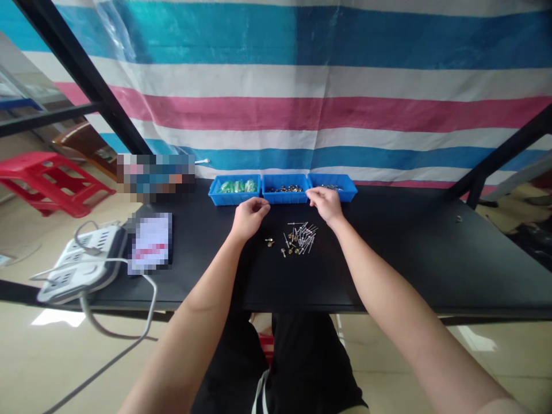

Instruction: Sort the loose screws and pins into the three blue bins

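My left hand (250, 218) is closed in a pinch at the front left corner of the middle blue bin (284, 198); whatever its fingertips hold is too small to make out. Also pinched is my right hand (326, 203), in front of the right blue bin (348, 192) near where it meets the middle one. Its fingertips hide anything between them. Brass-coloured screws (293, 188) lie in the middle bin, and small silvery pieces (333, 187) in the right one. Between my forearms is a loose pile of silvery rivets (306, 237), mixed with several brass-coloured screws (291, 250).
The left blue bin (235, 199) holds green-and-clear small packets (237, 186). A white power strip (97, 253) with cables sits at the black table's (409, 247) left end, by a blurred booklet (150, 241). Black frame posts (92, 86) flank a striped sheet (276, 109). A red stool (52, 178) stands left.
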Tool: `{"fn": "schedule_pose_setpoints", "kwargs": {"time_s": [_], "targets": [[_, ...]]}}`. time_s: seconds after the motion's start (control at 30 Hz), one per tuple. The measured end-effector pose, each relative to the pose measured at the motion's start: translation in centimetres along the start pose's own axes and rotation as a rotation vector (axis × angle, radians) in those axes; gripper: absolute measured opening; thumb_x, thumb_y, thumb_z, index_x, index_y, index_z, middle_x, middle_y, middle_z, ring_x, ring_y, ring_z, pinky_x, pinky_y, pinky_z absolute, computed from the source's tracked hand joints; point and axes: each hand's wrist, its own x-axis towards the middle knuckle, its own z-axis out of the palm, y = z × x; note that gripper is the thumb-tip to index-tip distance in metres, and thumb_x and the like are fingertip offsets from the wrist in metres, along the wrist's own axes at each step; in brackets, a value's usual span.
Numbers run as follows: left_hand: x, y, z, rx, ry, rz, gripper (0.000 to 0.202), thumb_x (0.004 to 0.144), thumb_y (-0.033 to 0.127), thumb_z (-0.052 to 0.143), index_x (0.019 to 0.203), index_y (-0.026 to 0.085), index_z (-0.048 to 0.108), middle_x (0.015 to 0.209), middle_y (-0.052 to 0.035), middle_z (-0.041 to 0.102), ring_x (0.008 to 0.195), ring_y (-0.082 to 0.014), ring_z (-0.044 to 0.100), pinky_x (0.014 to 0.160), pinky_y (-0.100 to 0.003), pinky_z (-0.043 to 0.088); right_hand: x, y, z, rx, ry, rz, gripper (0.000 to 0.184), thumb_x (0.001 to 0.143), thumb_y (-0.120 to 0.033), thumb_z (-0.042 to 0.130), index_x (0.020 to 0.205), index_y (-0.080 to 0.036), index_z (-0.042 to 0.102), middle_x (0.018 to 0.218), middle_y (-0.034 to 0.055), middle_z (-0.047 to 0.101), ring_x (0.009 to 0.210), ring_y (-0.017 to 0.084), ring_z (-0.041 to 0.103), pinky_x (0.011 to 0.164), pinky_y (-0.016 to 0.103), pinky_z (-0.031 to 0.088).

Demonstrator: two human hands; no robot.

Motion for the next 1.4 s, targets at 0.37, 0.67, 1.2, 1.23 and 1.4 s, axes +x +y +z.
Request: {"fn": "schedule_pose_setpoints", "kwargs": {"time_s": [0.37, 0.67, 1.2, 1.23, 1.4], "targets": [[-0.2, 0.3, 0.0, 0.035, -0.022, 0.002, 0.026, 0.073, 0.04, 0.064, 0.083, 0.016, 0.067, 0.076, -0.0024, 0.066, 0.069, -0.0151, 0.058, 0.066, -0.027, 0.043, -1.2, -0.4, 0.5, -0.608, -0.612, -0.344, 0.009, 0.07, -0.024, 0.07, 0.075, -0.022, 0.077, 0.07, 0.0005, 0.065, 0.062, 0.011, 0.057, 0.061, 0.024, 0.04], [-0.3, 0.4, 0.0, 0.065, -0.044, 0.011, 0.025, 0.073, 0.04, 0.064, 0.082, 0.017, 0.067, 0.075, -0.0023, 0.066, 0.069, -0.0158, 0.058, 0.067, -0.028, 0.043, -1.5, -0.5, 1.1, -0.653, -0.595, -0.328, 0.007, 0.075, -0.02, 0.067, 0.073, -0.021, 0.074, 0.078, 0.0022, 0.067, 0.069, 0.013, 0.06, 0.065, 0.025, 0.042], [-1.0, 1.7, 0.1, 0.182, -0.243, 0.11, 0.028, 0.077, 0.043, 0.062, 0.089, 0.019, 0.072, 0.08, -0.0038, 0.071, 0.069, -0.0174, 0.059, 0.069, -0.03, 0.045, -2.8, -1.8, 2.5, -0.353, -0.53, -0.301, 0.014, 0.082, -0.028, 0.061, 0.085, -0.017, 0.069, 0.072, 0.002, 0.068, 0.062, 0.013, 0.059, 0.062, 0.025, 0.042], [-0.9, 1.7, 0.1, 0.19, -0.256, 0.118, 0.026, 0.077, 0.042, 0.062, 0.086, 0.019, 0.072, 0.079, -0.0034, 0.07, 0.069, -0.0173, 0.059, 0.069, -0.03, 0.045, -2.8, -1.8, 2.5, -0.341, -0.523, -0.293, 0.014, 0.081, -0.028, 0.061, 0.086, -0.017, 0.069, 0.072, 0.0021, 0.068, 0.061, 0.013, 0.058, 0.062, 0.025, 0.043], [-1.0, 1.8, 0.2, 0.183, -0.292, 0.102, 0.021, 0.076, 0.039, 0.063, 0.078, 0.019, 0.07, 0.074, -0.0026, 0.069, 0.066, -0.0163, 0.057, 0.066, -0.029, 0.043, -2.9, -2.0, 2.6, -0.272, -0.475, -0.248, 0.022, 0.08, -0.028, 0.063, 0.099, -0.016, 0.066, 0.068, 0.0007, 0.067, 0.059, 0.013, 0.059, 0.062, 0.025, 0.045]]}}
